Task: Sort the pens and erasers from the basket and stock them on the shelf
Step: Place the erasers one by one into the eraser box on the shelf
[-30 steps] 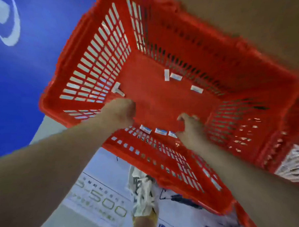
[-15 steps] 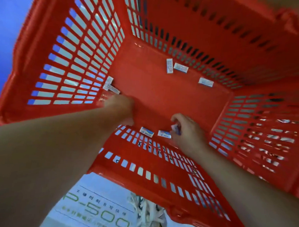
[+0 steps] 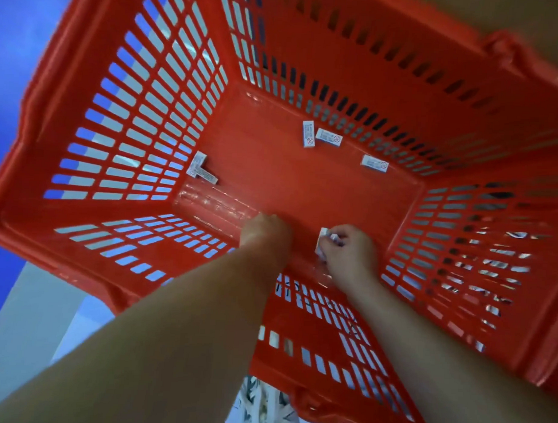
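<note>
Red basket [image 3: 181,79] got emptier: your right hand [image 3: 349,256] had its grip pinched on the three near-wall erasers [image 3: 321,242]. Five loose erasers [image 3: 308,134] stayed on its floor; your left hand [image 3: 265,236] was curled, couldn't tell on what.

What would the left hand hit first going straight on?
The left hand looks to be at the basket floor; skimming onward, it would likely hit the far eraser pair. Depth unclear.
</note>
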